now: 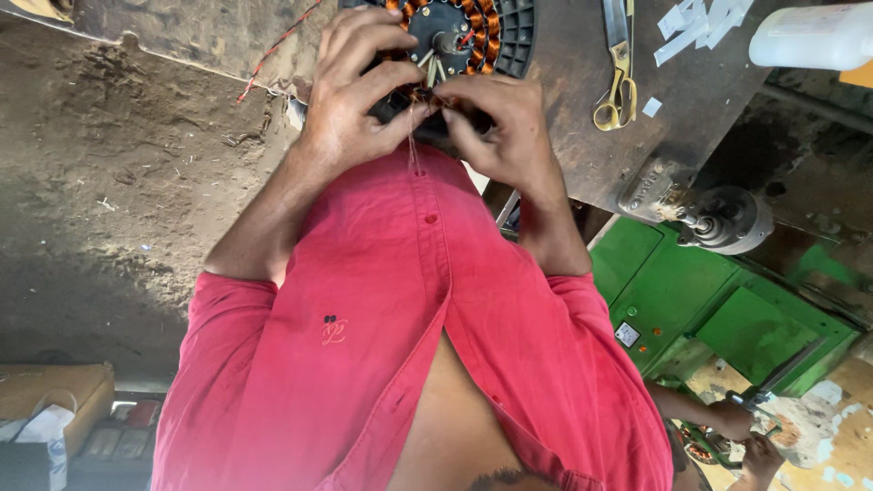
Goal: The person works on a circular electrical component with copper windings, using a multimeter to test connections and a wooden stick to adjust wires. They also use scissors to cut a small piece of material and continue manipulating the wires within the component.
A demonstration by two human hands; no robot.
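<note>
Workbench dark and worn, dirt floor, both hands pinching stator wires

The round motor part pairs matt black plastic ribs with glossy copper wire coils. Under it, the workbench is dull, worn and scuffed. The scissors show bright steel blades and shiny yellow handles. The red shirt is soft matt cloth. The bottle looks like cloudy white plastic.

The motor stator lies on the workbench; scissors right of it; bottle farther right
</note>
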